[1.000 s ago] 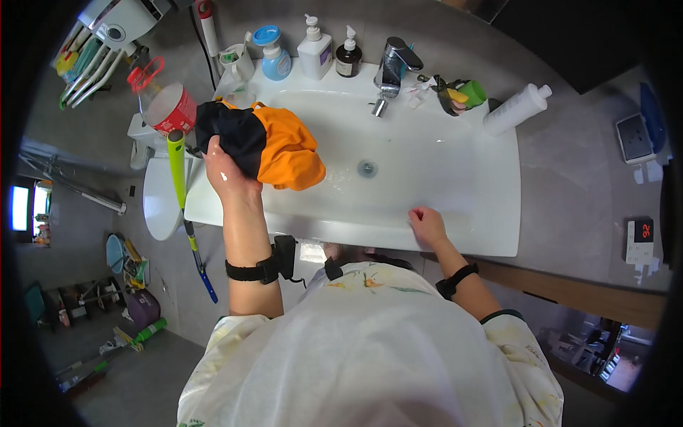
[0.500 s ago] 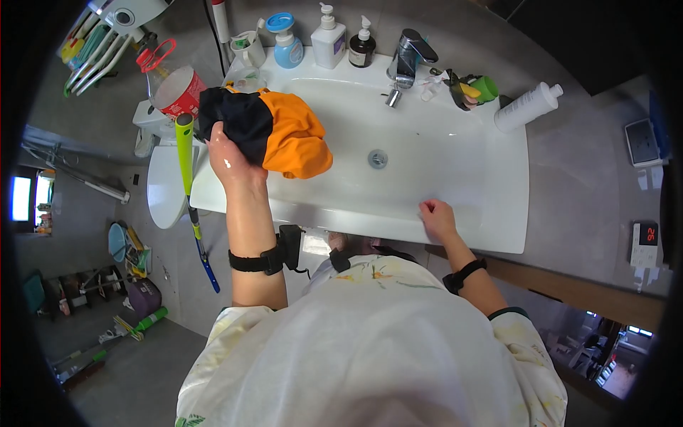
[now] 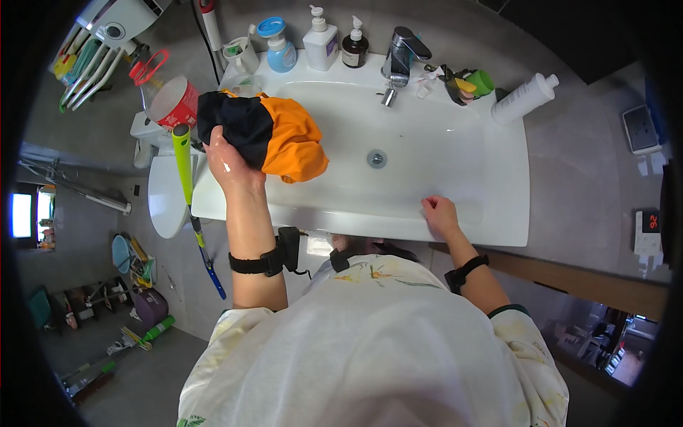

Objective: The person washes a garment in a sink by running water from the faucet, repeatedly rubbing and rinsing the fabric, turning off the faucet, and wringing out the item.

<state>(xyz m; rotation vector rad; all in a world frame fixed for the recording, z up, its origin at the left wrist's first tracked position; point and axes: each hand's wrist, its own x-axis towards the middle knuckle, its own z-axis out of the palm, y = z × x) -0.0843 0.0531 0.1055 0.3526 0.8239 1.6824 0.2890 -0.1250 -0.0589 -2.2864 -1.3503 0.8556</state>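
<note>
A bunched black-and-orange cloth (image 3: 293,139) hangs over the left part of the white sink (image 3: 434,231). Wet and shiny, my left hand (image 3: 231,162) grips it from below on its black side, thumb on top; the other fingers are hidden behind the fabric. At the sink's front right, my right hand (image 3: 440,215) is close to the inner front wall, fingers curled in, and nothing shows in it. Behind the basin stands the faucet (image 3: 402,60), with no water seen running. The drain (image 3: 377,159) lies in the bare basin floor.
Along the back ledge stand a cup (image 3: 242,57), a blue pump bottle (image 3: 279,50), a white pump bottle (image 3: 321,44) and a dark one (image 3: 355,48). A white bottle (image 3: 523,99) leans at right. Left are a cut plastic jug (image 3: 173,103) and a green-handled pole (image 3: 183,160).
The view has tilted slightly. Both hands and the cloth stay in nearly the same place, and the left hand keeps its hold.
</note>
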